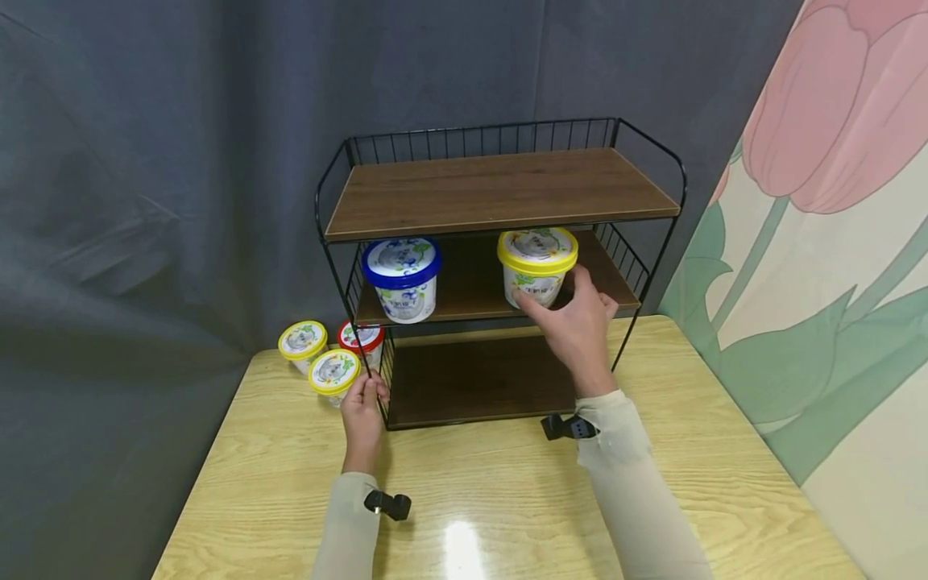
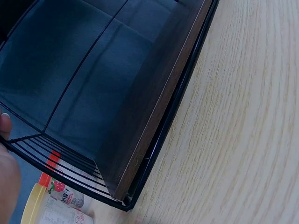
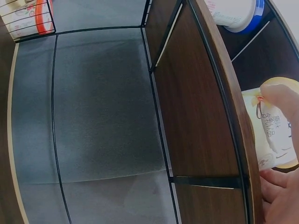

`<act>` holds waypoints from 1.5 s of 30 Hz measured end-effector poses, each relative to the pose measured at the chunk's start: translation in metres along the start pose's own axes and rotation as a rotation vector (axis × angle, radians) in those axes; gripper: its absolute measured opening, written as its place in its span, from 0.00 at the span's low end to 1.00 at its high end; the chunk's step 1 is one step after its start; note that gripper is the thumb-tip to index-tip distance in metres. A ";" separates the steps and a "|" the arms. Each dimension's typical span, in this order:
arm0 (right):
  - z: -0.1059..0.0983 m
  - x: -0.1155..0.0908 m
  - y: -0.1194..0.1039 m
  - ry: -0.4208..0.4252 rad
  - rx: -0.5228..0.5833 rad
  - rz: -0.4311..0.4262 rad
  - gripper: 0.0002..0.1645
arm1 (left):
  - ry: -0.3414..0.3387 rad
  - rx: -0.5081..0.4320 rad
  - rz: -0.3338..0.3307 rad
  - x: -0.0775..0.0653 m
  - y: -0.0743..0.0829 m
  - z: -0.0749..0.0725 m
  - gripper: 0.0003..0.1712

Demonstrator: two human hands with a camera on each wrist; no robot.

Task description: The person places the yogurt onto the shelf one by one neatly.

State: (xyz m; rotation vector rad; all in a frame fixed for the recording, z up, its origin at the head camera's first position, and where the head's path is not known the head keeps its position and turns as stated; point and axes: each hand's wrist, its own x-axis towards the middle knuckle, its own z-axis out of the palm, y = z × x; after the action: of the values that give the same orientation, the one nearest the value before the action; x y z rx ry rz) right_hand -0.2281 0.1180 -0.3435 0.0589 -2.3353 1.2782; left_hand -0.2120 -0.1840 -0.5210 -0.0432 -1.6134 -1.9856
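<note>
A white tub with a yellow lid [image 1: 538,262] stands upright at the front of the middle shelf of a three-tier rack [image 1: 500,193]. My right hand [image 1: 578,326] grips this tub from the front right, thumb on one side and fingers on the other; the right wrist view shows the hand [image 3: 285,191] around the tub [image 3: 273,128]. Left of it on the same shelf sits a blue-lidded tub [image 1: 403,282]. Down at the rack's lower left, my left hand [image 1: 365,415] holds the black wire frame. Only part of that hand [image 2: 7,172] shows in the left wrist view.
On the wooden table [image 1: 290,483], beside the rack's left side, stand two yellow-lidded tubs [image 1: 303,342] and a red-lidded tub [image 1: 362,337], partly behind the frame. A dark curtain [image 1: 181,201] hangs behind, and a tulip-patterned wall [image 1: 819,282] is at the right.
</note>
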 end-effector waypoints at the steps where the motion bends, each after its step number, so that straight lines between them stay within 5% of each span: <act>1: 0.000 0.000 0.000 0.001 -0.001 0.000 0.50 | 0.000 -0.001 0.001 0.000 0.000 0.000 0.16; 26: 0.007 -0.005 0.002 0.062 -0.037 -0.077 0.50 | 0.002 -0.004 0.012 -0.001 0.000 -0.001 0.16; 36: 0.004 -0.010 0.007 0.116 0.063 -0.106 0.67 | -0.009 -0.003 -0.001 -0.001 0.002 -0.001 0.17; 45: -0.003 -0.034 0.030 0.273 0.283 -0.187 0.37 | 0.003 0.005 -0.014 0.000 0.002 0.000 0.17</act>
State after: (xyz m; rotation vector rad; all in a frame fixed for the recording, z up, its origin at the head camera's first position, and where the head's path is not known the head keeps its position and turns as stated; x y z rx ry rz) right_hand -0.2048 0.1306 -0.3802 0.1787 -1.8637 1.4141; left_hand -0.2112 -0.1844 -0.5192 -0.0276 -1.6208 -1.9910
